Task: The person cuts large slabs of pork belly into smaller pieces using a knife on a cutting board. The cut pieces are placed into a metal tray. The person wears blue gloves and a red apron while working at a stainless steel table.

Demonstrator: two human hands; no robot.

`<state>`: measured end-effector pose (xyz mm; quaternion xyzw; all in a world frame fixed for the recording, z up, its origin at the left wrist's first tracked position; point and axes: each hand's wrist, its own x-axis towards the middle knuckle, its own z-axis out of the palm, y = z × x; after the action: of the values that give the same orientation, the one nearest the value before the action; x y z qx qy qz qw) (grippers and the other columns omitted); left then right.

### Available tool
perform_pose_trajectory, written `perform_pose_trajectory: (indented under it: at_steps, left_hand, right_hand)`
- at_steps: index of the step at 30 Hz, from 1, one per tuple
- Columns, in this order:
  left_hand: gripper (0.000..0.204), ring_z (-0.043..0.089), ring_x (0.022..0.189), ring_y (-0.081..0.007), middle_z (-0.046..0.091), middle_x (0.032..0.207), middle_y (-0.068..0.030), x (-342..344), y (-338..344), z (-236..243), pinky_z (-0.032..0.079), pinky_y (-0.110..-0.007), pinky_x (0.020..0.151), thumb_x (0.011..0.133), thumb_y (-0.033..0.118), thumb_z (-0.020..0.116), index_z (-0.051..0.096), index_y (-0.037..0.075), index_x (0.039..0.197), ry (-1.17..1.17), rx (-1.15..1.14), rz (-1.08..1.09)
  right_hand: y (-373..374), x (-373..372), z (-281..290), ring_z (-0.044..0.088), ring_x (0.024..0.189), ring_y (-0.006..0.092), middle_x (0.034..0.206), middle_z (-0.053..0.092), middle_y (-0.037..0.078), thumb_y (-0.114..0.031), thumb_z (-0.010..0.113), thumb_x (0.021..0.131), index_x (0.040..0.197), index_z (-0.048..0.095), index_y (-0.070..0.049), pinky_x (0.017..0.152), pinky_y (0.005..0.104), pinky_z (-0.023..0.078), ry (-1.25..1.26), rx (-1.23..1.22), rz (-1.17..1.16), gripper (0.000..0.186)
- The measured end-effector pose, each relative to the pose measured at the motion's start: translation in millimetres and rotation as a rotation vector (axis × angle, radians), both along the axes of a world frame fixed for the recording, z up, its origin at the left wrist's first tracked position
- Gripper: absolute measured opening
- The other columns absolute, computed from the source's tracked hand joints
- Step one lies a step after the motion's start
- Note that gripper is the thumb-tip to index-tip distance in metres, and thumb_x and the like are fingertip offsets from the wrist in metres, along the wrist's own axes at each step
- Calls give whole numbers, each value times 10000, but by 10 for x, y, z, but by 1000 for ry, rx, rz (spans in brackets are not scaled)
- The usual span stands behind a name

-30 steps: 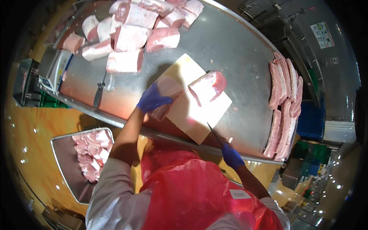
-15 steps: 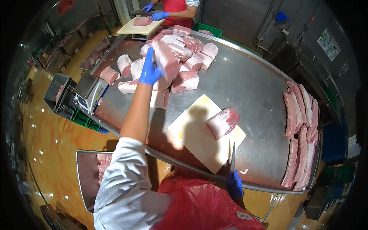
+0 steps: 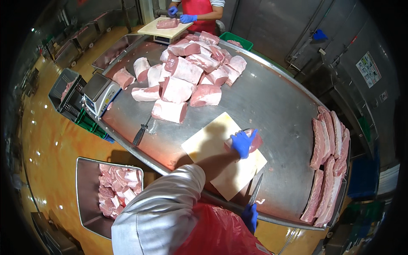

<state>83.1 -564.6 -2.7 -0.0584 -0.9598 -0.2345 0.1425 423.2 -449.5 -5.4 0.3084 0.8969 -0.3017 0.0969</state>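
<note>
My left hand (image 3: 241, 143), in a blue glove, grips a piece of pork (image 3: 256, 143) from above on a pale cutting board (image 3: 204, 157), its fingers over the meat. My right hand (image 3: 250, 216), also gloved, is closed on a knife (image 3: 256, 188) at the table's near edge, the blade pointing up beside the board's lower right corner. Beyond the board lies a heap of large pork pieces (image 3: 182, 72). A dark-handled tool (image 3: 139, 134) lies left of the board on the steel table (image 3: 289, 97).
Pork strips (image 3: 326, 157) are stacked at right. A scale (image 3: 95, 95), stacked crates (image 3: 68, 93) and a bin of cut meat (image 3: 87, 199) are at left. Across the table a co-worker (image 3: 196, 6) in a red apron handles meat on another board (image 3: 148, 29) near a green tub (image 3: 239, 40).
My left hand carried a piece from the board to the heap, let it go, and returned to the piece on the board. The knife stays in my right hand. The view shifted.
</note>
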Motion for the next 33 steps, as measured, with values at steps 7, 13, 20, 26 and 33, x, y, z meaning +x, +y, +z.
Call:
perform_pose_trajectory:
  at_steps: [7, 13, 20, 26, 33]
  left_hand:
    - [549, 667, 933, -210, 671, 1130, -94, -521, -1087, -963, 540, -341, 774, 877, 348, 706, 588, 20, 1301, -843, 1136, -525]
    - [612, 604, 1204, -269, 593, 1366, -137, -7, -2266, -819, 496, -416, 1046, 943, 272, 650, 456, 48, 1478, -462, 1816, -432]
    - [554, 521, 1280, -194, 551, 1409, -43, -826, -3955, 743, 423, -339, 1093, 1019, 369, 609, 487, 82, 1476, -147, 1906, -40]
    - [443, 550, 1000, -155, 596, 1134, -36, -1058, -3046, 878, 470, -317, 917, 1022, 270, 580, 527, 9, 1376, 114, 1231, 108]
    - [504, 626, 1170, -354, 645, 1258, -251, -77, -235, 449, 504, -398, 992, 907, 177, 721, 594, 5, 1363, -101, 457, -893]
  right_hand:
    - [46, 9, 229, 590, 676, 443, 779, 608, 285, -291, 492, 1029, 1027, 493, -12, 619, 511, 438, 78, -122, -12, 279]
    - [181, 34, -39, 588, 666, 391, 763, 585, 263, -266, 485, 1016, 994, 487, -15, 604, 518, 425, 96, -92, -7, 252]
    - [214, -247, -125, 591, 629, 388, 737, 588, 254, -264, 499, 1026, 1011, 483, -19, 568, 505, 434, 101, -86, 86, 246]
    - [166, -278, -81, 501, 522, 168, 659, 527, 91, -264, 527, 1044, 1000, 481, -37, 459, 385, 400, 68, -287, -80, 236]
    - [198, 339, 196, 642, 609, 391, 755, 640, 263, -297, 511, 1038, 1055, 500, -18, 551, 508, 468, 10, -99, -142, 280]
